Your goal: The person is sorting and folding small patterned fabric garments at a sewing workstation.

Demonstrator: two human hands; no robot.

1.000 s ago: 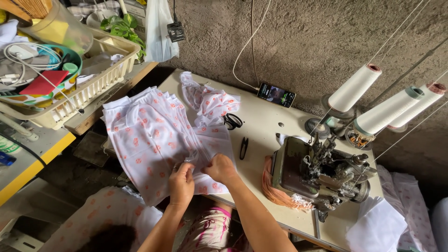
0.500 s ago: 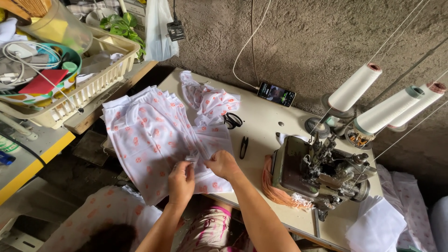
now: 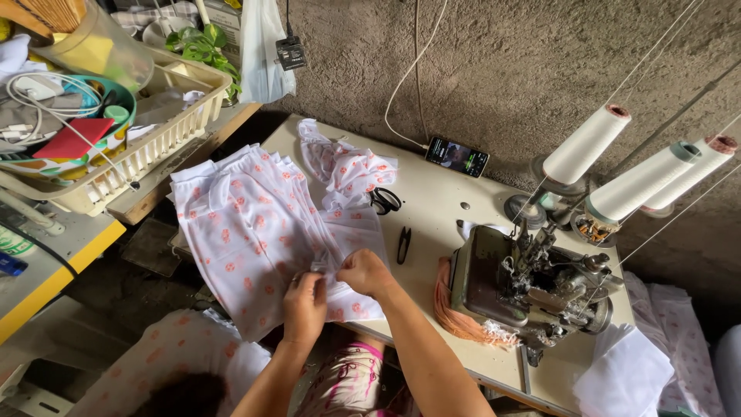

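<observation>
Rough grey wall behind cream desk [image 3: 432, 202] with sewing machine [image 3: 532, 289]. Left hand [image 3: 303, 307] and right hand [image 3: 366, 272] both pinching white orange-dotted fabric [image 3: 255, 232], grip closed on it.

The fingertips of the left hand [image 3: 304, 307] and right hand [image 3: 366, 272] sink into the folds of the white cloth with orange flowers [image 3: 262, 232], so from here I cannot tell just how they pinch it, and both forearms run off the bottom edge. The sewing machine [image 3: 529, 289] hides where its needle sits behind its own dark body. The phone [image 3: 457, 157] screen is too small to make out, and the thread cones [image 3: 617, 170] send their threads out past the top edge.
</observation>
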